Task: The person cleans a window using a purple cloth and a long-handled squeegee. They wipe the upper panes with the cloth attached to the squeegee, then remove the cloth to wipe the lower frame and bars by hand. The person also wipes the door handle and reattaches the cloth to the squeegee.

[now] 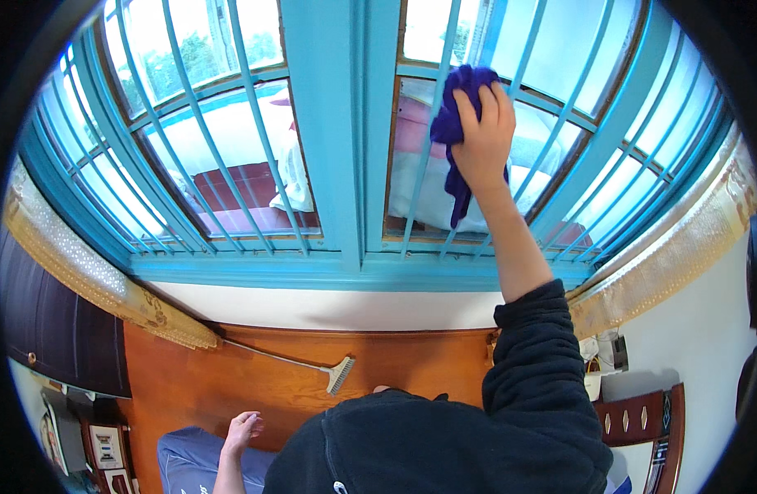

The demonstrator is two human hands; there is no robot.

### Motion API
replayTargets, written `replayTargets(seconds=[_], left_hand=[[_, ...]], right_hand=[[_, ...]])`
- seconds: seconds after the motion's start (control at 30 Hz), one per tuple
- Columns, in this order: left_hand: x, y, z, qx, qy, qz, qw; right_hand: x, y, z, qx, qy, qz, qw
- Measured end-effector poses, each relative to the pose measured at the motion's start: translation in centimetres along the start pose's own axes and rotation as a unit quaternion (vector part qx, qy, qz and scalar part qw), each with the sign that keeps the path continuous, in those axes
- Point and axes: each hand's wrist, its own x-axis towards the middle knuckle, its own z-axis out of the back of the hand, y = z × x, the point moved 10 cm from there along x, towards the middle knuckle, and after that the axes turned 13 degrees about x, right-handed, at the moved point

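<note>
My right hand [486, 136] is at the barred window right of the middle post, its fingers bunching a dark purple cloth [455, 117]. The cloth lies against the blue window bars [425, 160], and one end hangs down below my wrist. Behind it are a glass pane and a blue crossbar, partly hidden by the hand. My left hand [244, 429] hangs low at my left side, above the floor and close to a grey-blue cloth item [193, 460]. Its fingers are loosely bent, with nothing seen in them.
A blue window sill [317, 272] runs below the bars. Patterned gold curtains [113, 278] hang at both sides. A long-handled brush [340, 375] lies on the wooden floor [175, 370]. Dark wooden furniture [637, 420] stands at right, a dark cabinet [57, 321] at left.
</note>
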Motion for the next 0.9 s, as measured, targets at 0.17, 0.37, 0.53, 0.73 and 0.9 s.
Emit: replayTargets(seconds=[0.17,0.37,0.53,0.73,0.9], left_hand=[[-1.5,2.7,-0.2,-0.042,-0.016,0.038,0.998],[-2.8,2.5,-1.2,-0.041,-0.026,0.065,0.997],[-2.8,2.2,-1.6,-0.044,-0.031,0.064,0.996],[-2.0,-1.2,-3.0,-0.028,-0.032,0.039,0.998],[-2.6,0.1,-3.8,-0.057,-0.046,0.029,0.997]], right_hand=[[-10.8,2.0,-3.9,0.040,0.092,-0.045,0.994],[-21.9,3.0,-5.5,0.171,0.230,-0.129,0.949],[-9.1,2.9,0.2,0.259,0.004,-0.121,0.958],[4.3,4.7,0.9,0.188,-0.131,0.025,0.973],[0.9,7.6,-5.6,0.120,0.013,0.046,0.992]])
